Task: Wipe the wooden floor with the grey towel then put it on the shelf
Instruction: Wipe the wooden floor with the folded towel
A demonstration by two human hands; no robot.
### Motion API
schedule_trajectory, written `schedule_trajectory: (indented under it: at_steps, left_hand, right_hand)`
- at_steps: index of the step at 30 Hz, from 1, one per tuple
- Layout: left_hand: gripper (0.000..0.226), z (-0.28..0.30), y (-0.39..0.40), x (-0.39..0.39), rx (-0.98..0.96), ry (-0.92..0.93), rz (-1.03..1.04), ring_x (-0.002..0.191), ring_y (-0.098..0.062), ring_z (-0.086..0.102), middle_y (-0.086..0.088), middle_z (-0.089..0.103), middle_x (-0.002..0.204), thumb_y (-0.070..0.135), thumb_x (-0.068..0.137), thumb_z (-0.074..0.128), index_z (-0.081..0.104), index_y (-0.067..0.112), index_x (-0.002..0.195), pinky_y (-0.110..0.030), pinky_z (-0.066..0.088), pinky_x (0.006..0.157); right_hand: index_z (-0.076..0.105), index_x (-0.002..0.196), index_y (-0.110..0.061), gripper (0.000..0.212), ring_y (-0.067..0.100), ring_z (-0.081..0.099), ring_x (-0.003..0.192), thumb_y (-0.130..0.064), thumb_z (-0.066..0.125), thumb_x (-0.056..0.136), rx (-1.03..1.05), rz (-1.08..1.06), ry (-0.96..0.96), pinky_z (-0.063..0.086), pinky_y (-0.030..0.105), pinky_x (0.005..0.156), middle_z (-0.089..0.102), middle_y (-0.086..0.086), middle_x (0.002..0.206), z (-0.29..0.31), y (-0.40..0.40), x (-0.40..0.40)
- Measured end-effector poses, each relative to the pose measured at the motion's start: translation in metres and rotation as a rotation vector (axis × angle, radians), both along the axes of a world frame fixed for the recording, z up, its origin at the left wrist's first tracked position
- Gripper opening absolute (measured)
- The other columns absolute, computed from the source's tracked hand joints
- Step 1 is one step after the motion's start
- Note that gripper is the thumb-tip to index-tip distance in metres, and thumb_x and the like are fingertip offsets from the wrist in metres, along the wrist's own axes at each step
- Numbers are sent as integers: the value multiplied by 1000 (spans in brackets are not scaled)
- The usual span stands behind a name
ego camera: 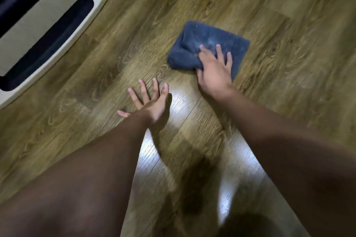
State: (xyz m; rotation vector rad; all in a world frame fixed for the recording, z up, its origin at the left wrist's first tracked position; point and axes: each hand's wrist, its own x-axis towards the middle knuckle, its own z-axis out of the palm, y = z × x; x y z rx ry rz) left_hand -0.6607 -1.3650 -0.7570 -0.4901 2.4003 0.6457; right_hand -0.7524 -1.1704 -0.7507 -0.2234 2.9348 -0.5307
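My right hand (214,67) presses flat on the soft, light, floppy towel (208,44), best pinched at a bunched edge, while my left hand (150,100) is spread empty over the floor (115,54).

Both forearms are bare with no sleeve in sight, and the left hand (149,105) and right hand (214,69) wear no glove, ring, watch or band, with short, plain nails.
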Motion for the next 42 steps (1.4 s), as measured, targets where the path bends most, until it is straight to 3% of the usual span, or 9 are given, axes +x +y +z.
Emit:
schedule_trajectory:
  at_steps: [6,10,15,19,25,28,30,36,42]
  left_hand:
    - [100,-4,-3,-1,36,11,15,148,-26,-33,7,-25,165,88,69,-17,-3,45,158,-63,-20,115]
    - [97,-1,-3,-2,39,-30,22,145,-24,-38,13,-30,162,91,67,-13,-5,51,155,-67,-23,111]
    - [100,2,-1,-2,36,-39,28,144,-23,-40,13,-32,160,92,64,-11,-7,51,155,-67,-24,110]
    - [100,2,-2,-2,12,-22,-17,147,-27,-36,8,-28,164,90,67,-15,-4,47,157,-66,-20,113]
    - [94,20,10,0,46,-110,139,155,-28,-13,18,-11,167,96,59,-4,-3,64,148,-83,-10,101]
    - [85,23,10,0,47,-117,116,154,-28,-17,17,-15,167,94,71,0,-5,63,149,-82,-7,102]
    - [77,23,11,1,29,-111,103,151,-26,-25,17,-24,164,91,79,2,-10,61,149,-81,-10,103]
    - [78,16,11,0,10,-84,116,149,-23,-30,20,-29,162,93,75,2,-12,64,146,-83,-12,100]
    - [113,4,1,0,-26,-105,25,143,-26,-41,21,-46,151,111,41,10,-25,66,139,-82,-14,101]
  right_hand:
    - [56,134,-26,57,39,23,148,-33,67,78,160,376,49,13,65,118,41,-6,155,2,7,156]
    - [57,131,-29,50,40,17,150,-38,54,82,180,708,15,13,65,117,38,-8,157,-8,30,260]
    - [60,127,-32,45,35,42,141,-35,48,83,246,886,93,25,57,115,48,-9,151,-7,47,221]
    - [64,126,-32,53,30,44,140,-33,74,74,238,826,62,34,50,113,48,-9,151,2,55,145]
    - [52,136,-26,43,32,24,149,-21,52,93,43,207,32,14,52,122,38,-4,157,3,55,10]
    - [48,139,-23,44,30,18,151,-21,52,95,-67,-33,-1,7,53,122,38,-6,157,4,34,-10]
    - [46,140,-23,46,32,13,152,-21,51,95,-47,-35,0,0,53,123,36,-7,158,3,20,14]
    - [61,130,-25,49,43,30,145,-30,48,83,191,347,-49,18,66,116,45,-4,153,13,18,160]
    - [60,122,-34,39,39,40,141,-39,44,88,343,978,-29,28,65,113,49,-11,149,2,79,261]
